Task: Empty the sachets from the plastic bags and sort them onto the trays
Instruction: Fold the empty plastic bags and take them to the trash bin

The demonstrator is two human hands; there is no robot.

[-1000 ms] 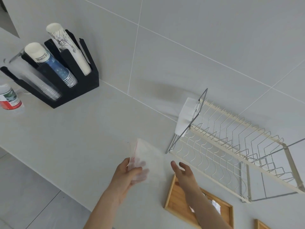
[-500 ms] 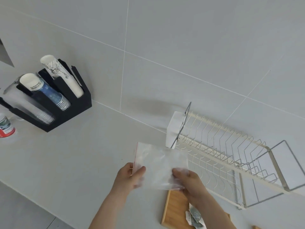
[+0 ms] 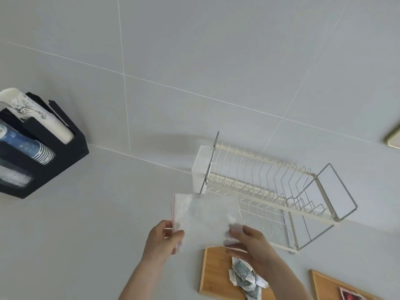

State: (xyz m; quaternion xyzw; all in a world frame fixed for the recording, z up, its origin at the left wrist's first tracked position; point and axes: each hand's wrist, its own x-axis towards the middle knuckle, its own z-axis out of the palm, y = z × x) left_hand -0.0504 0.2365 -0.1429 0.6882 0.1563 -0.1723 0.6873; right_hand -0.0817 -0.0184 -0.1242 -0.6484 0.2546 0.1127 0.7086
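Observation:
Both hands hold a clear plastic bag [image 3: 205,217] with a red zip line, stretched flat above the counter. My left hand [image 3: 163,240] pinches its left edge by the zip. My right hand [image 3: 249,241] grips its lower right corner. I see no sachets inside the bag. Below it, a wooden tray [image 3: 213,276] holds a pile of grey-green sachets [image 3: 244,278]. A second wooden tray [image 3: 324,285] at the bottom right holds a red sachet [image 3: 350,296], cut off by the frame edge.
A cream wire dish rack [image 3: 270,191] stands just behind the bag against the tiled wall. A black cup holder [image 3: 71,156] with stacks of paper and plastic cups sits at the far left of the grey counter.
One second ago only my left hand held the bag. My right hand has since taken its right corner and the bag is spread out. The view has shifted to the right.

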